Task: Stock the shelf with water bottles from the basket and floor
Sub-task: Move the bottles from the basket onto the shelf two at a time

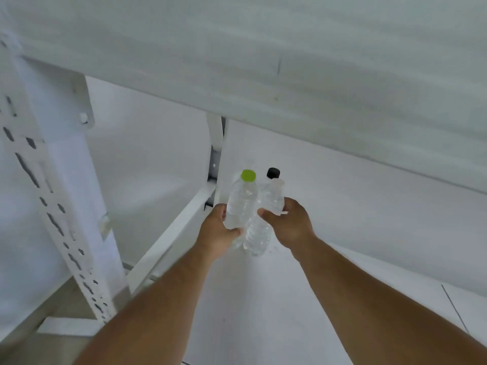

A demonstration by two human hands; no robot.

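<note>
Two bare forearms are seen reaching forward over a white shelf board (342, 206), beneath an upper white shelf (263, 61). A clear plastic bottle with a green cap (241, 201) is gripped by the left hand (218, 230), fingers curled round its ribbed body. A second clear bottle (259, 233) is clasped by the right hand (287, 222); a black-capped bottle (273, 177) is seen just behind. Both held bottles appear tilted above the board, not yet set down. Stocking seems barely begun. A perforated white metal upright (52, 206) is seen at left.
</note>
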